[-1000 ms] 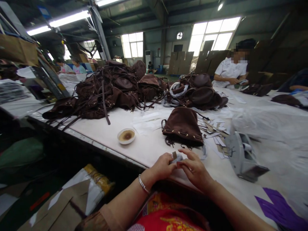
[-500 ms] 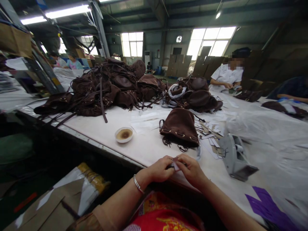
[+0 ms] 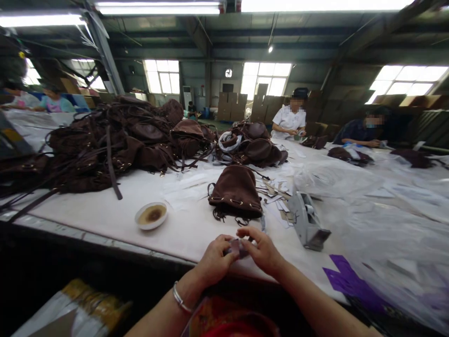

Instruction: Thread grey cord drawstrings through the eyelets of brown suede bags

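Near the table's front edge, my left hand (image 3: 214, 256) pinches a small flat piece (image 3: 235, 249), pale mauve to brown and blurred, so its kind is unclear. My right hand (image 3: 262, 250) curls round the other side, with its thumb at the piece and its forefinger lifted. Just beyond both hands lies a dark brown drawstring bag (image 3: 235, 189), its eyelet-lined mouth towards me. A white dish (image 3: 150, 216) holding a brownish substance with a dark centre sits to the left.
A large heap of brown bags (image 3: 140, 135) fills the back left. To the right stand a grey tape dispenser (image 3: 308, 222), scattered paper tags (image 3: 277, 192), purple pieces (image 3: 354, 281) and clear plastic sheeting (image 3: 393, 234). Co-workers (image 3: 290, 117) sit across the table.
The view has turned right and tipped up, so everything appears further left. My right hand's forefinger has lifted from the small piece, which has turned slightly between my hands.
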### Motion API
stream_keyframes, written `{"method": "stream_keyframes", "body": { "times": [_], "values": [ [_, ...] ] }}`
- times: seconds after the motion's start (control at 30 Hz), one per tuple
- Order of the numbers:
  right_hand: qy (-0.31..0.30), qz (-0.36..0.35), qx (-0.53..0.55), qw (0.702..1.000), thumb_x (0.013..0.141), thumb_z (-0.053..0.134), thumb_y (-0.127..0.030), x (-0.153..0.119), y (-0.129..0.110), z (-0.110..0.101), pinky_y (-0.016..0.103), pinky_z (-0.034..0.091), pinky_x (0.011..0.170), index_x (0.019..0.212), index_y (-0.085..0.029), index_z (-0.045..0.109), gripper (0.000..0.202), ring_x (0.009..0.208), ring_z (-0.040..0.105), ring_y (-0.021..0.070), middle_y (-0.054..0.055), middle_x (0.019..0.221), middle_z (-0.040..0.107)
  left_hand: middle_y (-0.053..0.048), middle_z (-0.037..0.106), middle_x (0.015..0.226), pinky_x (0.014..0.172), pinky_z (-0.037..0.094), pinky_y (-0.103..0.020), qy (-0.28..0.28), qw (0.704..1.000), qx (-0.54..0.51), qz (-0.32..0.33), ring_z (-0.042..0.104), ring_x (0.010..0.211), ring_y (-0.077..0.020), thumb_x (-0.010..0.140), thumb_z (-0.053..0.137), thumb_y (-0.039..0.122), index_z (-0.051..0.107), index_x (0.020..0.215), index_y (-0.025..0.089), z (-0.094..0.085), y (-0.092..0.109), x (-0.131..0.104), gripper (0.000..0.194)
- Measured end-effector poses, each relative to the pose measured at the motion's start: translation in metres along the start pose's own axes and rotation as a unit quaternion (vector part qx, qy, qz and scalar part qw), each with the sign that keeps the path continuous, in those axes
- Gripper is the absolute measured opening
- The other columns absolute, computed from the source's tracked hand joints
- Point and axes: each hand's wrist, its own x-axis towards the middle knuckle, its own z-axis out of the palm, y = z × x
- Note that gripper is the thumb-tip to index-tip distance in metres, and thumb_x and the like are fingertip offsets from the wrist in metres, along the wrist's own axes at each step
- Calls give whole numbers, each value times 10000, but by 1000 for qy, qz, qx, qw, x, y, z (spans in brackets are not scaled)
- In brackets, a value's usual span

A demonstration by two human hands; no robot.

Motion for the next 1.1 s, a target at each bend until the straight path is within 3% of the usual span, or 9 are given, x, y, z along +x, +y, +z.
{"method": "stream_keyframes", "body": {
  "times": [0.1, 0.3, 0.47, 0.6, 0.73, 0.87, 0.97, 1.1],
  "values": [
    [-33, -25, -41, 998, 869, 611, -275, 3, -1, -11, 368, 515, 823, 1130, -213, 640, 271, 946, 621, 212, 75, 1029, 676, -48, 656, 1091, 984, 457, -319, 10, 1000, 14, 10, 596, 1047, -196, 825, 648, 228, 770, 918, 235, 3, 4, -3, 154],
    [-132, -42, -77, 987, 888, 617, -264, 10, -15, -16, 308, 479, 727, 860, -234, 733, 123, 789, 596, 174, 32, 817, 646, -68, 639, 1096, 988, 458, -316, 26, 999, 42, 17, 590, 1073, -206, 810, 693, 241, 763, 824, 207, 9, 0, -5, 79],
    [-136, -53, -122, 982, 888, 592, -186, 13, -23, -14, 294, 455, 699, 754, -230, 722, 192, 736, 573, 160, 21, 754, 602, -73, 637, 1105, 967, 466, -315, 36, 997, 63, 15, 602, 1048, -203, 811, 688, 264, 742, 770, 194, 12, -7, -5, 98],
    [-121, -105, -183, 970, 883, 574, -148, 14, -18, -9, 286, 438, 673, 743, -207, 684, 187, 729, 553, 164, 31, 753, 588, -63, 658, 1060, 926, 471, -299, 42, 997, 62, -12, 613, 1012, -203, 777, 713, 281, 688, 638, 184, 12, -5, -3, 171],
    [-83, -193, -300, 931, 924, 507, -155, 9, -13, 1, 324, 409, 666, 724, -179, 628, 235, 713, 512, 191, 67, 744, 582, -27, 694, 899, 819, 467, -261, 17, 997, 56, -44, 619, 885, -181, 770, 719, 350, 669, 604, 173, 9, 0, 1, 248],
    [-126, -254, -324, 902, 923, 476, -133, 2, -17, 0, 360, 419, 708, 869, -160, 657, 191, 749, 501, 218, 91, 809, 613, -3, 670, 725, 746, 455, -234, -6, 996, 62, -64, 597, 787, -162, 799, 660, 406, 657, 593, 158, 5, 0, 3, 322],
    [-178, -231, -250, 923, 940, 463, -153, 2, -21, -8, 354, 447, 763, 978, -178, 666, 208, 810, 537, 212, 90, 885, 636, -1, 662, 708, 730, 454, -234, 1, 995, 63, -79, 596, 790, -170, 776, 668, 402, 670, 616, 160, 5, -1, 3, 290],
    [-192, -106, -132, 967, 933, 533, -204, 12, -20, -17, 295, 462, 707, 727, -201, 663, 244, 752, 575, 167, 40, 762, 616, -14, 660, 714, 764, 458, -248, -5, 996, 64, -58, 613, 839, -187, 780, 666, 368, 660, 580, 170, 9, 2, 2, 282]
  ]
}}
